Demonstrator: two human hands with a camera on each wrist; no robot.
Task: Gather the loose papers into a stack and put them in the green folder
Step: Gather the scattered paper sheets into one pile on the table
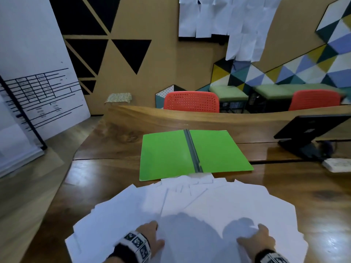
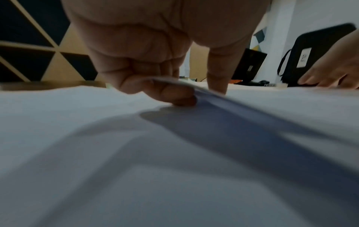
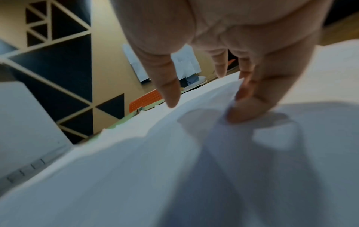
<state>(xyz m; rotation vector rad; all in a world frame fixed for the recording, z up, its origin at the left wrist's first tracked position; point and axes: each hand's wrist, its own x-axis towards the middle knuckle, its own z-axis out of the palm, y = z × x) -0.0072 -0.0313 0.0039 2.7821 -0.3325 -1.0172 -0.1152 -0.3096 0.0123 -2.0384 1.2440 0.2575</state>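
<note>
Loose white papers [image 1: 190, 202] lie fanned out over the near part of the wooden table [image 1: 106, 168]. Just beyond them the green folder [image 1: 165, 154] lies open and flat, with a dark spine down its middle and its near edge partly under the sheets. My left hand [image 1: 152, 236] is on the pile's near left; in the left wrist view its fingers [image 2: 170, 93] curl under a lifted sheet edge [image 2: 223, 98] with the thumb on top. My right hand [image 1: 256, 238] at the near right pinches a raised, crumpled bit of paper [image 3: 219, 98].
A black stand [image 1: 303, 133] and a white power strip [image 1: 338, 165] sit at the table's right. Orange chairs [image 1: 190, 101] stand behind the far edge. A whiteboard [image 1: 38, 82] leans at the left. Bare wood shows left of the folder.
</note>
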